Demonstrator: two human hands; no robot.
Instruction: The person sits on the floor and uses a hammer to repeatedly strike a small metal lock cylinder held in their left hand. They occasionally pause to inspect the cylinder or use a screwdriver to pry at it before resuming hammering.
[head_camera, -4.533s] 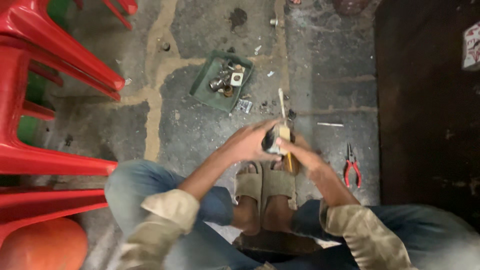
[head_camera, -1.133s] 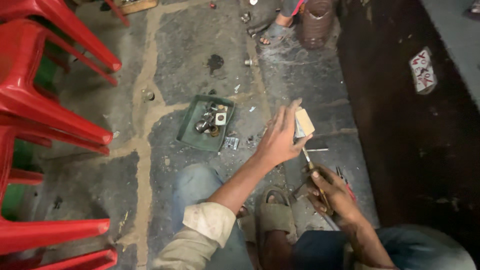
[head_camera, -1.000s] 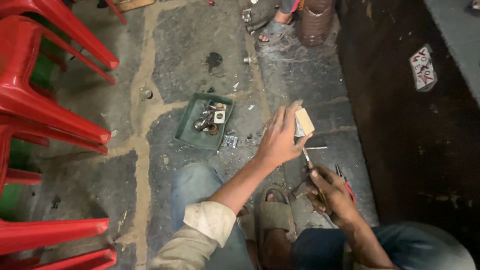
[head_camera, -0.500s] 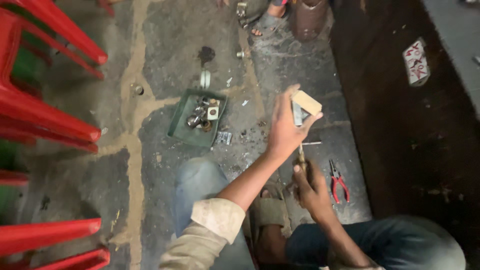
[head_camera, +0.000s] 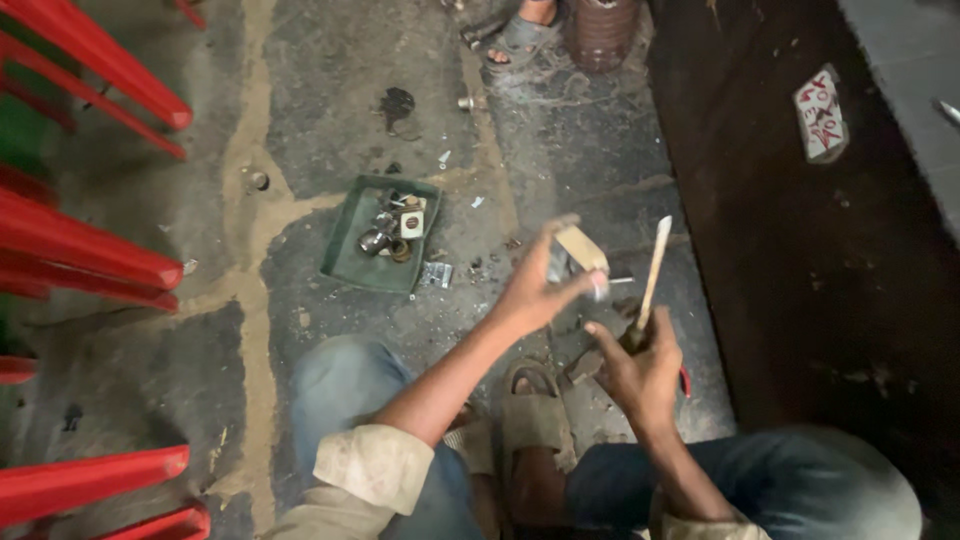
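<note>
Cracked stone floor, red chairs, green tray

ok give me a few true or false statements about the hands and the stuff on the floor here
1. The left hand holds a small tan block raised above the floor. True.
2. The right hand is empty. False: it grips a slim tool with a pale shaft pointing up.
3. The green tray holds small metal parts. True.
4. The green tray sits on a red chair. False: it lies on the stone floor; the red chairs stand to the left.
5. Both hands touch the tray. False: both are apart from it, to its right.
</note>
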